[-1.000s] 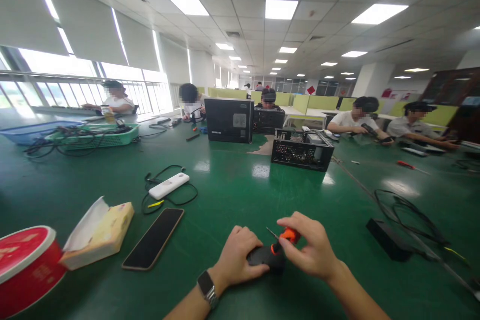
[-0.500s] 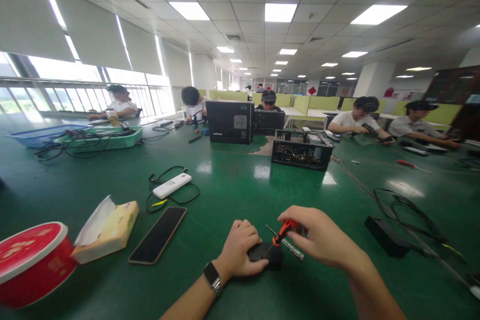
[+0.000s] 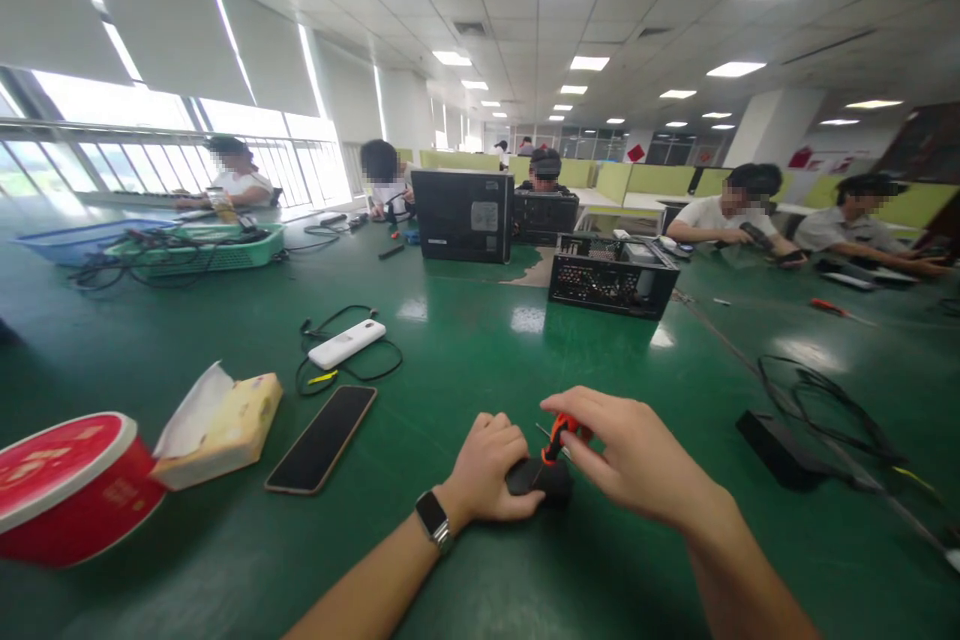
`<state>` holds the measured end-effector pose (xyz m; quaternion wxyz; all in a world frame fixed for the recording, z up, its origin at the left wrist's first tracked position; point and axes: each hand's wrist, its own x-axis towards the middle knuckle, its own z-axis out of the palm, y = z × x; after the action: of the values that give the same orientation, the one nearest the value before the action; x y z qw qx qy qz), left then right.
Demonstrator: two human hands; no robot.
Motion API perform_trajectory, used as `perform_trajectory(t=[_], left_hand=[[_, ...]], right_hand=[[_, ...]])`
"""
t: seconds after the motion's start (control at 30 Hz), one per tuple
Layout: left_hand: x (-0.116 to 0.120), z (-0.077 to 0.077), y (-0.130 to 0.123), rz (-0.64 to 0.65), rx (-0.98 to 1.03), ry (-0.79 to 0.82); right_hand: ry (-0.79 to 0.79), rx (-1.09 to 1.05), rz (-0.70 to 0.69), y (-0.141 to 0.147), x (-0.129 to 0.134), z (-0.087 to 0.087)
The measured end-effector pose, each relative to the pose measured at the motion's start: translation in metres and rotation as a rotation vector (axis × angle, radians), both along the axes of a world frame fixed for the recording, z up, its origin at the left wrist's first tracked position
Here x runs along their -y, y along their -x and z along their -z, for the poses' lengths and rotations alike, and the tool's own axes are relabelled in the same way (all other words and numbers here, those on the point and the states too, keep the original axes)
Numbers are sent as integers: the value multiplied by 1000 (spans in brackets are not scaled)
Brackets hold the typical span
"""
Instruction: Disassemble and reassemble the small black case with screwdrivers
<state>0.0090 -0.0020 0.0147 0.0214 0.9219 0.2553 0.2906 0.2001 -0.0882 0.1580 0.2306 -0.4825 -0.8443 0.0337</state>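
Lower centre: right hand [image 3: 615, 445] pinched screwdriver [image 3: 555, 442]; left hand [image 3: 489, 470], fingers curled, gripped matte black block [image 3: 556, 485]; glossy tabletop [image 3: 465, 350] ringed edges

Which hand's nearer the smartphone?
Left. The left hand is to the right of the smartphone, on the black device; the right hand is farther right, holding the screwdriver.

Surface [image 3: 457, 345]: green, glossy. Near left: red tub [image 3: 82, 495], opened tissue pack [image 3: 225, 438], phone [image 3: 322, 440]; beyond, white device [image 3: 348, 344]. Far left: blue basket [image 3: 56, 245], green basket [image 3: 251, 252]. Far centre: computer case [image 3: 457, 218], open chassis [image 3: 600, 288]. Near centre: black object [image 3: 556, 486]. Right: black block [image 3: 780, 450], red-handled tool [image 3: 826, 306].
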Motion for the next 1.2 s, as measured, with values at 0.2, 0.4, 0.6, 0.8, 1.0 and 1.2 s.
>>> perform_trajectory(t=[0.2,0.4,0.6,0.8,1.0,1.2], left_hand=[[0,1,-1,-13,-10,-1],[0,2,0,-15,4,18],[0,2,-1,-33,6,39],[-3,0,1,-30,8,41],[-5,0,3,-35,-6,54],[-4,1,5,-91,-17,26]], right_hand=[[-56,25,43,3,-1,5],[-48,-25,-113,10,3,1],[-99,1,-49,10,1,6],[-118,-55,115,-9,-4,3],[-264,-292,499,-45,-23,10],[-295,-388,743,-74,-54,77]])
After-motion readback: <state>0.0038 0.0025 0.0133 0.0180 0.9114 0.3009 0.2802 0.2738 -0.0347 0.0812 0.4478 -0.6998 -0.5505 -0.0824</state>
